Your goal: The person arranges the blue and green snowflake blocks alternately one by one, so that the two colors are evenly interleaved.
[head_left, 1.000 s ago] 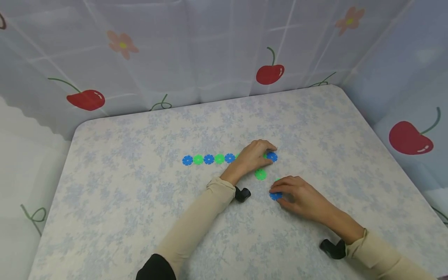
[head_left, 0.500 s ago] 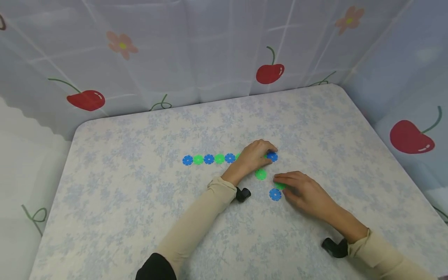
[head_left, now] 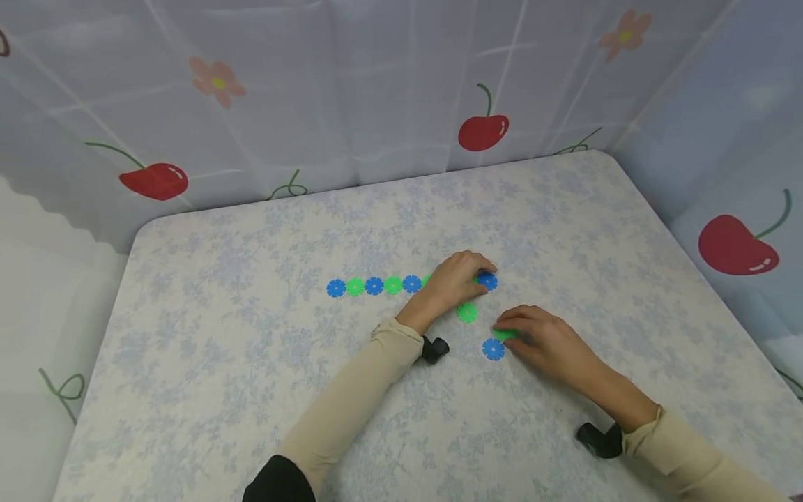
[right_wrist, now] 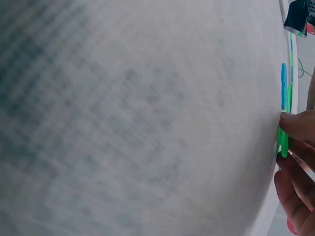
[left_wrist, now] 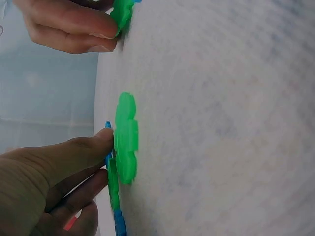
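A row of alternating blue and green notched plastic discs runs across the table, with a blue disc at its left end. My left hand lies over part of the row and hides some discs. Its thumb and fingers hold the edges of the blue disc at the right end. My right hand pinches a green disc between thumb and fingers; the right wrist view shows this green disc edge-on. Just left of it lies a loose blue disc. Another loose green disc sits below the left hand.
The table has a pale floral cover. Behind it hangs a cherry-print curtain, continuing on the right side. A black wrist device sits at the left cuff and another black device at the right cuff.
My right hand has let go of the loose blue disc, moved slightly up and right, and taken hold of the green disc. The left hand stays in place.
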Demonstrator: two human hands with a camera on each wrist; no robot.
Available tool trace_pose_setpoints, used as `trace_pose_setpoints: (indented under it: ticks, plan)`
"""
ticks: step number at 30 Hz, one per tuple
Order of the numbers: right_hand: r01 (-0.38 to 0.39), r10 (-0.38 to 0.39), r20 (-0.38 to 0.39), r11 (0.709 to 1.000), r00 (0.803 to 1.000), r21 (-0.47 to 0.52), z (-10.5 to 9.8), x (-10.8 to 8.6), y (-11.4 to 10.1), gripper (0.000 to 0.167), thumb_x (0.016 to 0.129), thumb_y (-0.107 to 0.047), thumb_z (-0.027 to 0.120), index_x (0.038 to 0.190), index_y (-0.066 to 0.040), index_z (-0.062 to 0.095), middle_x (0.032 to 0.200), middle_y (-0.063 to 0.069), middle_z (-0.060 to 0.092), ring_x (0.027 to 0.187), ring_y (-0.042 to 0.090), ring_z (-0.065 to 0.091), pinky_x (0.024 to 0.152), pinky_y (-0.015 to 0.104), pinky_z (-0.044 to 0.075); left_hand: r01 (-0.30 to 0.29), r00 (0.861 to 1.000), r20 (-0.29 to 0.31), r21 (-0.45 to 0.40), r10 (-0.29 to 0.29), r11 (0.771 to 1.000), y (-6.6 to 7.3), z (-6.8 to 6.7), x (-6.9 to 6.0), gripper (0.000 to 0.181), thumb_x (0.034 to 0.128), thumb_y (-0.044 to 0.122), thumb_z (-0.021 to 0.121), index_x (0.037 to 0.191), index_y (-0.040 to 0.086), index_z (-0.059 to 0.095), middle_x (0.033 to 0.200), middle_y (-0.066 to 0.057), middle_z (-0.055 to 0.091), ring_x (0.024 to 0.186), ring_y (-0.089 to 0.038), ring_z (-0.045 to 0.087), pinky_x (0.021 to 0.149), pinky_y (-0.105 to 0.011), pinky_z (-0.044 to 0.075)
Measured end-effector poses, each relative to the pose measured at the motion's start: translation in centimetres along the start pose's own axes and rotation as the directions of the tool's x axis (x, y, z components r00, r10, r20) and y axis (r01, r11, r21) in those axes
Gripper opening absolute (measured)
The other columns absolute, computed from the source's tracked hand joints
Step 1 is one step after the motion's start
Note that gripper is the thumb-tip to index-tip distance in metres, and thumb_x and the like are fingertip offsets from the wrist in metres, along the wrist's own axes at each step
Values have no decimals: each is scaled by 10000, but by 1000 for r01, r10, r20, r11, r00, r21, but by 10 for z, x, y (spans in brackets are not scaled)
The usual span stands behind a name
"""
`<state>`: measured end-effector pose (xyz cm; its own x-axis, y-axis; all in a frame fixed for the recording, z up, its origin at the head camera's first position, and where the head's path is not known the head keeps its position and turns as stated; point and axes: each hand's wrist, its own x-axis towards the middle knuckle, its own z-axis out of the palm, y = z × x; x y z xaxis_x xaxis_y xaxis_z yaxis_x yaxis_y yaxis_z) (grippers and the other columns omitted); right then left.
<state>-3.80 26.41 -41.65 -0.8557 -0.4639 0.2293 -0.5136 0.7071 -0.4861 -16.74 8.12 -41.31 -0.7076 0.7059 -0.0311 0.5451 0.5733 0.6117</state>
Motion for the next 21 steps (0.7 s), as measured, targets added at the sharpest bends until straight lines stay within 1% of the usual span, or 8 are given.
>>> trace_pose_setpoints:
  ticks: [4,8,12,15,21]
  plan:
    - [-25,26,32,999,999,-24,-2,1,-2,315,755,25,821,1049,-65,752,1095,33,665,1018,238,634,807,407,559,-1,1000,-2,-4,1,1000,0,0,0,364,892,135,746,1248,93,688,1259,-30,659,1165,-168,585,963,-223,465]
    - [-48,50,80,998,996,-32,-6,2,-4,306,770,12,809,1062,-53,746,1120,54,661,1046,261,622,827,423,553,-1,1000,-8,-9,1,1000,-1,0,0,362,887,134,750,1242,94,691,1259,-27,659,1170,-167,582,973,-222,458]
    - [-46,50,109,998,993,-44,-8,2,-3,318,781,4,801,1088,-49,741,1148,61,659,1079,272,613,844,436,548,-6,1000,-13,-18,6,1000,-1,0,0,357,883,127,754,1233,91,694,1258,-32,660,1177,-173,580,982,-236,459]
    - [-46,49,89,998,995,-34,-9,2,-1,329,776,12,803,1092,-51,741,1143,56,665,1072,267,624,837,433,552,-3,1000,-11,-19,3,1000,-1,0,0,357,883,127,754,1233,91,695,1258,-34,660,1174,-172,581,978,-236,461]
    - [-40,40,-16,999,999,-8,-7,6,7,358,743,59,815,1081,-32,739,1122,89,683,1020,279,658,775,418,574,-2,1000,-10,-24,2,1000,-1,0,0,361,878,124,758,1231,86,696,1252,-39,662,1161,-167,588,964,-223,465]
